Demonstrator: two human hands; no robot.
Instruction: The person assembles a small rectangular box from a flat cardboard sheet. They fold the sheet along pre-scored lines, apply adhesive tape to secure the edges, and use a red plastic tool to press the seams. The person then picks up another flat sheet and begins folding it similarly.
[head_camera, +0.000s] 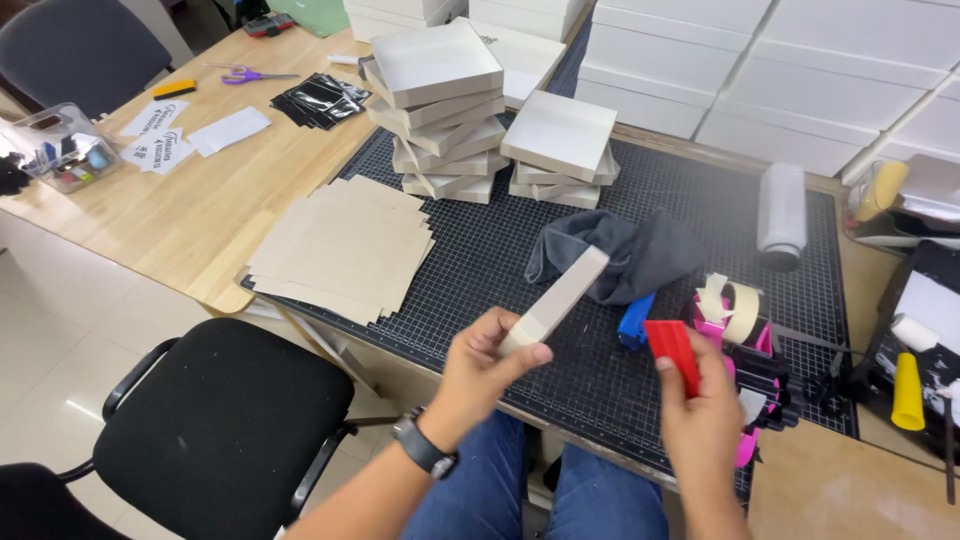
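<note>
My left hand (478, 372) grips a flat beige cardboard piece (558, 297) by its lower end, holding it edge-on and tilted up to the right over the black cutting mat (500, 260). My right hand (700, 410) holds a small red plastic scraper (674, 348) upright, a short way to the right of the cardboard and apart from it. A dark grey cloth (630, 255) lies on the mat just behind the cardboard. A blue tool (634, 322) lies between the two hands.
A stack of beige card sheets (345, 245) lies at the mat's left. Two piles of white box halves (440, 110) (560, 150) stand behind. A pink tape dispenser (735, 320) sits right. A black chair (220, 420) stands at my left.
</note>
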